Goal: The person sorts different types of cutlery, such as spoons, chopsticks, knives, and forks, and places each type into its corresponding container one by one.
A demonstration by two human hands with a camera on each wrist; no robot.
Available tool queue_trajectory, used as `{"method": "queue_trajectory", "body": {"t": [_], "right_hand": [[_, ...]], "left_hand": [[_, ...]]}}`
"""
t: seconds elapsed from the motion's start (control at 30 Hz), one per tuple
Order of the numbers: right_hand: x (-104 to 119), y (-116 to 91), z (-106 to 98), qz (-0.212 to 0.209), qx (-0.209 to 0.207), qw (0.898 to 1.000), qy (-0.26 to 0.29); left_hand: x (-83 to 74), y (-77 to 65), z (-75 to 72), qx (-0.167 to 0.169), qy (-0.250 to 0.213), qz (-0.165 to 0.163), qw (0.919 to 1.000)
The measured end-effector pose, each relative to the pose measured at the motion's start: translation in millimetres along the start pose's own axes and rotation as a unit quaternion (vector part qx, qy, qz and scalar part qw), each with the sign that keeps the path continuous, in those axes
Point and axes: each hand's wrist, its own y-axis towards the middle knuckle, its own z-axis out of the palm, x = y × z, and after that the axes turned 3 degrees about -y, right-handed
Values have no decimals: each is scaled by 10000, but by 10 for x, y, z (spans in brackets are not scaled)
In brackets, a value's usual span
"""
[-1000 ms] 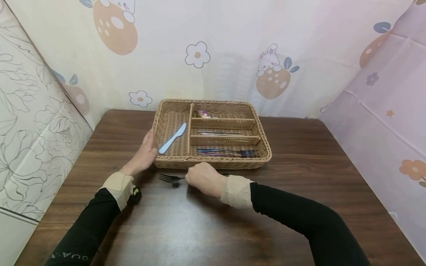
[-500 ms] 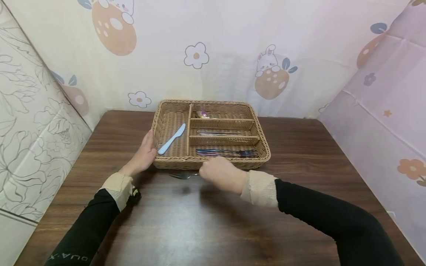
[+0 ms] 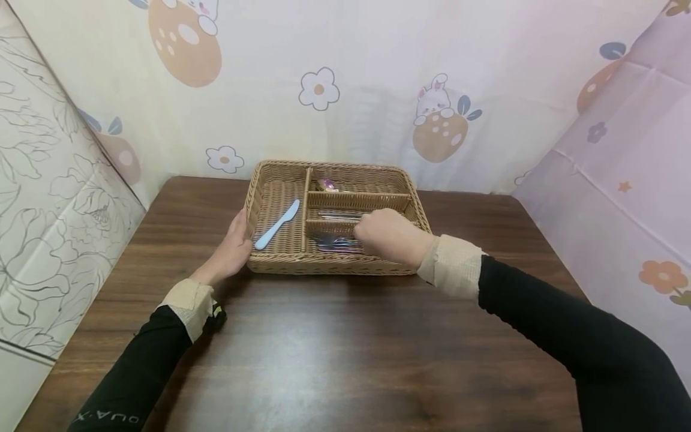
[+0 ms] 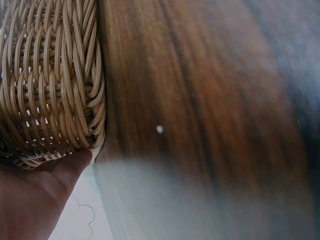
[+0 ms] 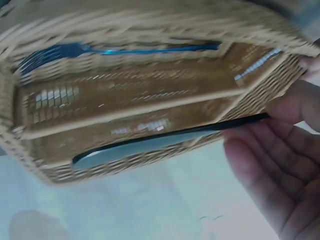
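In the head view my right hand (image 3: 396,237) is over the front compartment of a wicker cutlery basket (image 3: 335,264). It pinches a dark fork whose head (image 3: 326,240) points left, overlapping the cutlery in that compartment. In the right wrist view thumb and fingers hold the fork's long handle (image 5: 145,140), its wide end reaching across the basket's back side. A blue fork (image 5: 150,51) lies in the front compartment. My left hand (image 3: 227,255) lies against the basket's left outer wall, fingers mostly straight; the left wrist view shows a digit (image 4: 72,167) right at the wicker edge.
A light blue knife (image 3: 276,226) lies slanted in the left compartment. Silvery slim utensils (image 3: 340,215) lie in the middle right compartment, a pinkish-gold utensil (image 3: 327,185) in the back one. The basket stands on a dark wooden table (image 3: 302,348) before a patterned curtain (image 3: 367,78).
My right hand has lifted the fork from the table in front of the basket and moved right and away from me, over the front compartment. The left hand has stayed at the basket's side.
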Motion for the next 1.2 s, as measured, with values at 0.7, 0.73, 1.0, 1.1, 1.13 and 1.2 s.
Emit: {"method": "queue_trajectory", "body": {"t": [0.7, 0.73, 1.0, 1.1, 1.13, 1.2], "right_hand": [[-392, 150, 481, 276, 699, 9946, 721], [-393, 153, 515, 279, 710, 9941, 768], [-387, 155, 716, 161, 583, 9954, 747], [-384, 155, 767, 158, 674, 9944, 802], [-384, 155, 782, 148, 708, 9940, 818], [-385, 154, 809, 143, 785, 9928, 889]], "left_hand": [[-34, -16, 8, -28, 34, 2, 10000], [-33, -16, 8, -29, 40, 8, 10000], [-32, -9, 10, -34, 50, 5, 10000], [-33, -11, 10, -30, 56, 8, 10000], [-32, -12, 10, -31, 58, 6, 10000], [-29, -13, 11, -37, 79, -8, 10000]]}}
